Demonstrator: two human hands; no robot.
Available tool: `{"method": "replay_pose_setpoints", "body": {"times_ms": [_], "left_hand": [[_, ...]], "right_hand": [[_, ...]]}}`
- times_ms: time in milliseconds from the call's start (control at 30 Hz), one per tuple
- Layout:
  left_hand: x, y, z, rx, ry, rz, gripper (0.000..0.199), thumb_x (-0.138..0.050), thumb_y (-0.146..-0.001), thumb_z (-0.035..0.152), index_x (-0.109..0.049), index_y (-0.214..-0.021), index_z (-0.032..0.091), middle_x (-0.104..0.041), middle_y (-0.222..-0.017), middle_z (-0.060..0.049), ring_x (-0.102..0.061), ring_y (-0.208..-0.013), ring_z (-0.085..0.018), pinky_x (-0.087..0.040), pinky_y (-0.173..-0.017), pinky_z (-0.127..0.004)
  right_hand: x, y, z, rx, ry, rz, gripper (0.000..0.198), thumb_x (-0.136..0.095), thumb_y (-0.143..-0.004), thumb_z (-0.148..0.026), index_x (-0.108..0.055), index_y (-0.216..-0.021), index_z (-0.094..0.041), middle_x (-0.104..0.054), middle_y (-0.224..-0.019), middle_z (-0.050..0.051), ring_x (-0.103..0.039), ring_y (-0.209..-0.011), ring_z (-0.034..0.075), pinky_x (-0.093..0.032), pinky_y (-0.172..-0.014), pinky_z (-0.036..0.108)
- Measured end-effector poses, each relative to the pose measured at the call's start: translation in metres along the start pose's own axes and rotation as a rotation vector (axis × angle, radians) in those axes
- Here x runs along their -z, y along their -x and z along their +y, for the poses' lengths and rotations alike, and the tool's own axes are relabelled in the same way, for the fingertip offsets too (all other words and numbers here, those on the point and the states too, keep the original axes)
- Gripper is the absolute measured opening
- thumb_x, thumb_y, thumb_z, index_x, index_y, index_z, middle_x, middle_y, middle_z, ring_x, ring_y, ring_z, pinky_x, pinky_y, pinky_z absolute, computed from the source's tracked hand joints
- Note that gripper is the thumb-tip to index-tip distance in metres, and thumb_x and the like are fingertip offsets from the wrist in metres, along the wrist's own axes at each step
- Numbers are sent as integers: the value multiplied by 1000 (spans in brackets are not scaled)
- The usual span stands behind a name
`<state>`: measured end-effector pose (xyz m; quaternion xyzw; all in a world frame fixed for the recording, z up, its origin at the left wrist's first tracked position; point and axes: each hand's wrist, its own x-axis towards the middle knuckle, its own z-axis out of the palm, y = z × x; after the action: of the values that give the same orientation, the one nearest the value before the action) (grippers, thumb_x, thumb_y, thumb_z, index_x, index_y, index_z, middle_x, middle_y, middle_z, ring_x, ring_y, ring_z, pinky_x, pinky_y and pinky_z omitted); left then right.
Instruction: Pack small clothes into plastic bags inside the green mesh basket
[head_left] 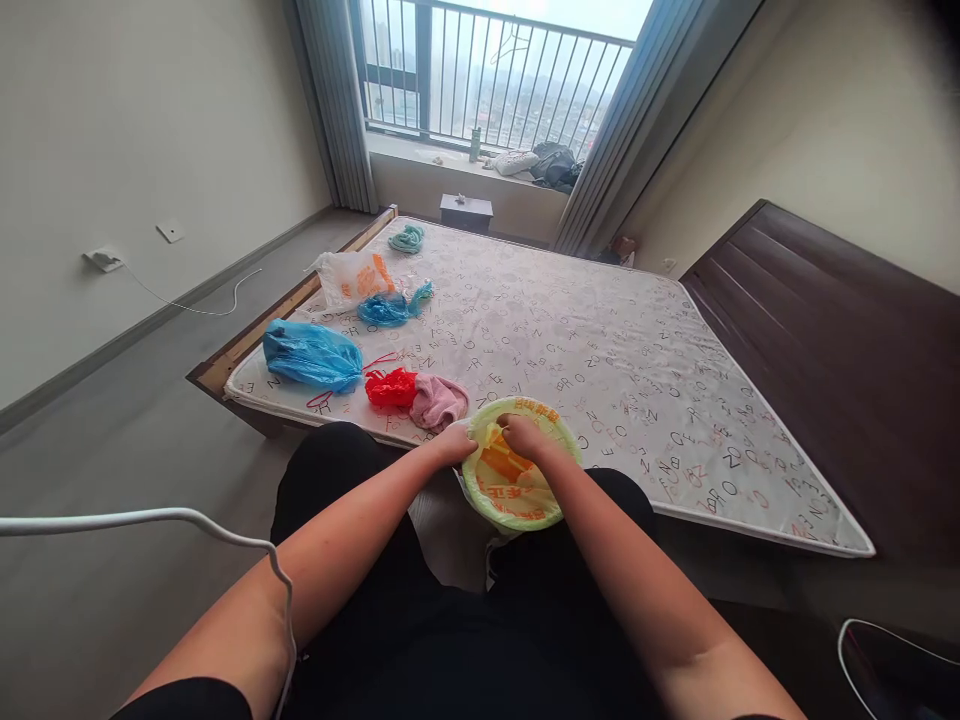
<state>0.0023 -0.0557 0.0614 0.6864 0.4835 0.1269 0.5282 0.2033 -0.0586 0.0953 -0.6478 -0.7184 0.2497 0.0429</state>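
Between my knees stands a round trash bin lined with a pale yellow-green plastic bag (517, 512) that carries orange print. The bag is folded over the rim and hides most of the bin. My left hand (454, 444) grips the lined rim on its left side. Inside the opening, my right hand (521, 437) has its fingers closed on the bag's film near the far left of the rim. A pink cloth (437, 402) and a crumpled red plastic bag (391, 388) lie on the mattress (540, 350) just beyond my left hand.
Blue plastic bags (313, 355), a white bag with orange print (351, 280) and a green coiled bundle (406, 238) lie along the mattress's left side. A dark headboard (817, 350) rises at right. A white cable (180, 515) hangs across my left arm.
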Motion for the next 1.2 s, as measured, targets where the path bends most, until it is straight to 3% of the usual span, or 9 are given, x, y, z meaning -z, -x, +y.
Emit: {"method": "replay_pose_setpoints", "body": {"times_ms": [200, 267, 367, 533, 733, 833, 933, 1067, 1200], "left_hand": [[4, -2, 5, 44, -83, 0, 26, -57, -79, 6, -72, -98, 13, -70, -75, -4, -68, -73, -19, -57, -70, -25], [6, -3, 6, -21, -79, 20, 26, -59, -76, 6, -72, -97, 15, -71, -77, -4, -68, -75, -19, -57, -69, -24], [7, -3, 7, -44, -75, 33, 30, -60, -76, 8, -73, -102, 17, -71, -76, -2, -67, -71, -18, -57, -66, -24], [7, -4, 7, 36, -90, 14, 33, -58, -77, 8, -72, -107, 14, -74, -85, -5, -68, -69, -18, -55, -62, -25], [17, 2, 4, -18, -187, 3, 45, -63, -78, 9, -71, -122, 16, -77, -111, -7, -72, -98, -23, -57, -87, -28], [19, 16, 14, -11, -328, 175, 59, -70, -82, 22, -60, -140, 15, -70, -129, -14, -65, -120, -29, -51, -104, -36], [9, 28, 32, -206, -538, 370, 62, -64, -92, 30, -51, -151, 17, -59, -144, -18, -50, -139, -34, -36, -120, -46], [-26, 25, 43, -541, -728, 70, 49, -51, -97, 19, -59, -146, 21, -59, -144, -15, -50, -139, -32, -32, -122, -48], [-52, 9, 16, -371, -755, -56, 44, -62, -90, 14, -68, -134, 21, -48, -159, -14, -28, -156, -37, -17, -128, -55]], "right_hand": [[31, 17, 28, 187, 313, 422, 39, -45, -103, -25, -63, -137, -21, -66, -136, 13, -57, -129, 28, -45, -108, 41], [31, 13, 35, 238, 392, 369, 48, -52, -101, -26, -52, -149, -21, -58, -148, 14, -50, -137, 29, -44, -108, 42], [27, -1, 48, 125, 428, 203, 59, -55, -99, -23, -42, -156, -24, -59, -147, 14, -58, -128, 27, -48, -98, 37], [29, -16, 72, -124, 351, 50, 46, -57, -101, -33, -51, -147, -26, -72, -129, 13, -70, -109, 26, -49, -88, 34], [38, -2, 84, -114, 125, 132, 59, -59, -99, -42, -46, -153, -20, -67, -139, 15, -67, -119, 27, -49, -99, 35], [40, 12, 92, -136, -86, 125, 59, -60, -97, -41, -50, -151, -18, -67, -138, 14, -68, -115, 25, -51, -98, 34], [35, 27, 92, -169, -194, 42, 51, -55, -97, -26, -54, -147, -19, -68, -138, 12, -67, -118, 24, -51, -99, 32], [28, 41, 64, -117, -97, 104, 53, -45, -94, -9, -54, -145, -18, -70, -135, 12, -65, -121, 22, -48, -101, 29], [33, 53, 23, -91, 47, 89, 48, -41, -98, -15, -54, -144, -21, -75, -121, 12, -70, -107, 25, -49, -89, 30]]}}
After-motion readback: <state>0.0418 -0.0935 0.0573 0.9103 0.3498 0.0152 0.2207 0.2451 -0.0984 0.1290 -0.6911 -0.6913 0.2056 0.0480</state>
